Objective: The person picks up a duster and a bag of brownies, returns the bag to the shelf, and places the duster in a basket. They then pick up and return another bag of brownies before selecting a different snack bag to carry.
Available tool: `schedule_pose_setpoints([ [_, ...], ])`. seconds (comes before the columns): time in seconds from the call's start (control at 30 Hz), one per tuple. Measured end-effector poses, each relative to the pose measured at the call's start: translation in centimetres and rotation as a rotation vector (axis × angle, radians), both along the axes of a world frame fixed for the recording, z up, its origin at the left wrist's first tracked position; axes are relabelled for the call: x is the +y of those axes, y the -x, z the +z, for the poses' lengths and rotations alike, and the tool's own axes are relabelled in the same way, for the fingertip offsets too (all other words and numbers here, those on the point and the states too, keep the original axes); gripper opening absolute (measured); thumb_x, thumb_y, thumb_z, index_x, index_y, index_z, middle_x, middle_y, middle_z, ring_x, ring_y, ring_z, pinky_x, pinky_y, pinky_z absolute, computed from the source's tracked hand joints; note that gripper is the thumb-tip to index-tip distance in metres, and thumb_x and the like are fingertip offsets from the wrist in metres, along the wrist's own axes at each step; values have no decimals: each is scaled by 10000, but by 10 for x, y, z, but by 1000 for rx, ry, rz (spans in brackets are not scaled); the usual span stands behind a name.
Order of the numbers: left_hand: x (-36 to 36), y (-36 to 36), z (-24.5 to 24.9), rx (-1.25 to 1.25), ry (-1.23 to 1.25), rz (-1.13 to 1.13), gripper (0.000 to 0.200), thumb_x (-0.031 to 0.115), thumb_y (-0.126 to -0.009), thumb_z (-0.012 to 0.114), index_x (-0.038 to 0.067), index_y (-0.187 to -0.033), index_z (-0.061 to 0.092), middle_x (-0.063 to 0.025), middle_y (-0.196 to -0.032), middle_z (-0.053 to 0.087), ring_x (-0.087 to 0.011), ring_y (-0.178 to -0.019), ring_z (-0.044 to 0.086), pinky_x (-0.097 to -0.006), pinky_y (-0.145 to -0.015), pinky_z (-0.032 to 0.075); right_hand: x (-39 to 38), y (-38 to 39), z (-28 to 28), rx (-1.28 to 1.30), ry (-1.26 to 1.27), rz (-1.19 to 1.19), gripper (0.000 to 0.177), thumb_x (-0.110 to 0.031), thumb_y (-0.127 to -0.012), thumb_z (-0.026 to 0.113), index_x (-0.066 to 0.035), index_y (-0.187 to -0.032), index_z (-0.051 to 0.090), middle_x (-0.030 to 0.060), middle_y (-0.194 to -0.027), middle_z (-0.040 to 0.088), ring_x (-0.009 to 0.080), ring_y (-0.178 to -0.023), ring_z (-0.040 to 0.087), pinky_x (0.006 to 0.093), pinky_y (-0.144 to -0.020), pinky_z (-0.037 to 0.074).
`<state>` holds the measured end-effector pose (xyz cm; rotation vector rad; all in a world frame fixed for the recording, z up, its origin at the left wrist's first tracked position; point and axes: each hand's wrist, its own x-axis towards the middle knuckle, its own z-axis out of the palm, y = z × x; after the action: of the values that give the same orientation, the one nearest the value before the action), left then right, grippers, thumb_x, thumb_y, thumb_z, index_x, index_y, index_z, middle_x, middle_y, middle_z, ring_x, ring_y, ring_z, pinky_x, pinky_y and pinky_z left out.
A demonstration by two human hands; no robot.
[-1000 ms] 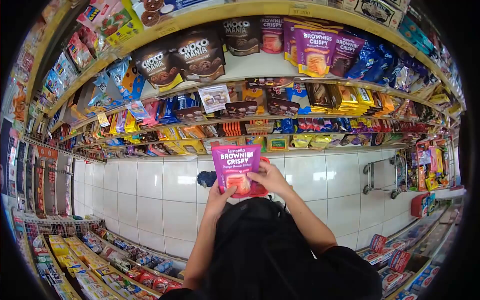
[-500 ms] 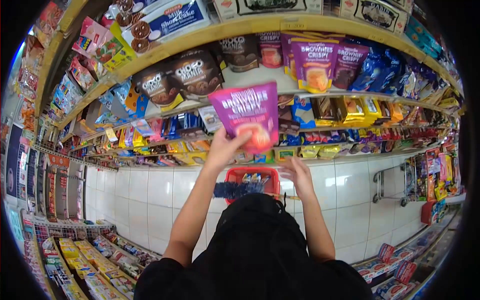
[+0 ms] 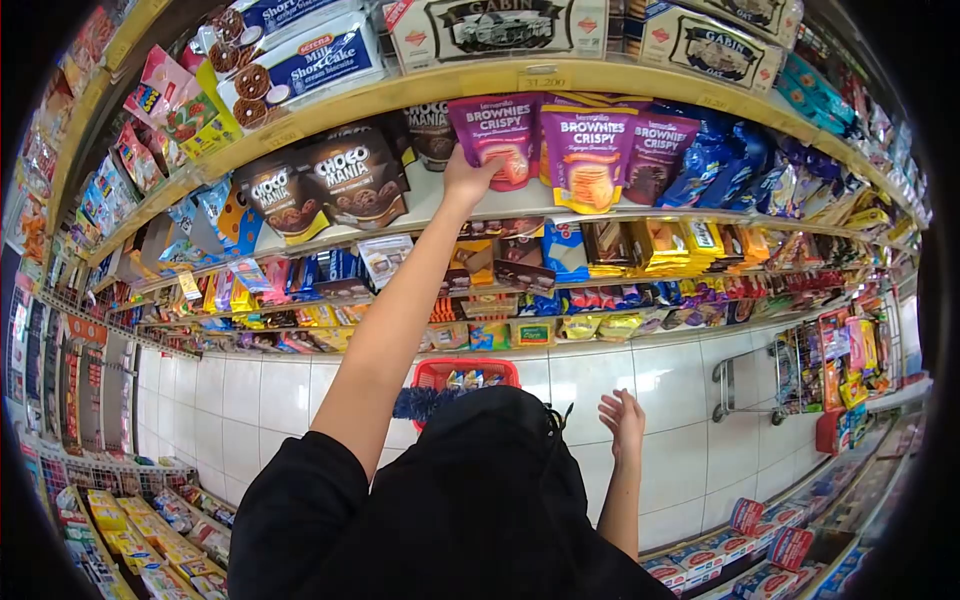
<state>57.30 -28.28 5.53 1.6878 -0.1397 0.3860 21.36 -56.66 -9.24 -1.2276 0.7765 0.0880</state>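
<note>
My left hand grips the lower left part of a purple and pink Brownies Crispy snack pouch, upright at the shelf. Just right of it stands another Brownies Crispy pouch with a yellow bottom edge, and beyond that a darker purple pouch. Dark Choco Mania pouches stand to the left on the same shelf. My right hand hangs low over the floor, fingers apart, with nothing in it.
A red basket with small packs stands on the white tile floor near me, a dark blue fluffy duster beside it. A loaded cart stands at right. A yellow-edged shelf with Gabin boxes runs above my left hand.
My left hand has moved forward and up, carrying the Brownies Crispy pouch to the shelf beside the similar pouches. My right hand has dropped lower and slightly right.
</note>
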Motion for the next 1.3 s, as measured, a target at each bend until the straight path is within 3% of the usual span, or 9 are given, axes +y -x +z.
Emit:
schedule_pose_setpoints([
  [0.13, -3, 14, 6, -86, -228, 393, 595, 253, -600, 802, 32, -1059, 494, -148, -925, 606, -332, -1047, 476, -397, -886, 404, -5, 7, -11, 42, 3, -51, 418, -384, -892, 504, -18, -1090, 540, 131, -953, 641, 191, -784, 626, 298, -673, 494],
  [0.23, -7, 27, 4, -141, -255, 452, 545, 308, -604, 796, 47, -988, 511, -109, -816, 599, -297, -921, 550, -379, -779, 451, 4, -7, -4, -24, 116, 15, 336, -317, -892, 528, -15, -1034, 562, 120, -913, 648, 169, -748, 623, 272, -635, 485],
  [0.33, -7, 35, 0, -10, -413, 274, 481, 326, -613, 788, 42, -915, 543, -86, -767, 618, -250, -701, 612, -347, -639, 487, 28, -51, 33, -288, 311, 185, 245, -235, -883, 563, -12, -984, 577, 97, -844, 654, 138, -726, 614, 255, -619, 474],
  [0.5, -9, 41, 2, -52, -396, 88, 389, 255, -695, 742, -13, -936, 594, -130, -845, 645, -229, -755, 631, -325, -679, 501, 94, -142, 182, -922, 519, 478, 190, -173, -861, 594, 11, -909, 601, 70, -780, 650, 101, -643, 589, 235, -612, 468],
  [0.63, -3, 91, 29, -310, -594, 79, 359, 208, -728, 697, -10, -996, 600, -171, -939, 621, -303, -877, 603, -356, -780, 471, 132, -238, 246, -1139, 917, 660, 151, -144, -818, 592, -20, -898, 629, 174, -770, 648, 296, -701, 650, 340, -627, 507],
  [0.73, 8, 144, 46, -269, -564, 90, 342, 165, -745, 688, 17, -1038, 595, -179, -970, 600, -306, -926, 583, -347, -811, 455, 145, -293, 229, -1016, 1333, 738, 223, -229, -830, 528, -42, -857, 648, 186, -780, 644, 369, -744, 629, 433, -670, 510],
  [0.83, 36, 226, 52, -71, -214, -35, 270, 117, -832, 642, -6, -1063, 573, -86, -1047, 605, -146, -962, 577, -291, -832, 462, 154, -317, 222, -889, 1596, 795, 265, -265, -825, 499, -52, -831, 656, 188, -778, 644, 361, -744, 636, 444, -685, 513],
  [1.1, 122, 395, -45, 540, 51, 340, 298, 98, -861, 596, -2, -1133, 528, -69, -970, 623, -132, -892, 582, -239, -762, 448, 156, -335, 211, -673, 1764, 885, 221, -137, -764, 511, -22, -869, 668, 217, -891, 647, 361, -826, 647, 430, -715, 529],
  [1.3, 121, 424, -64, 530, 251, 523, 284, 112, -860, 603, -4, -1112, 543, -63, -963, 624, -113, -904, 572, -235, -762, 451, 161, -339, 208, -571, 1787, 913, 352, -313, -730, 666, -6, -903, 646, 217, -879, 642, 350, -839, 635, 443, -742, 505],
])
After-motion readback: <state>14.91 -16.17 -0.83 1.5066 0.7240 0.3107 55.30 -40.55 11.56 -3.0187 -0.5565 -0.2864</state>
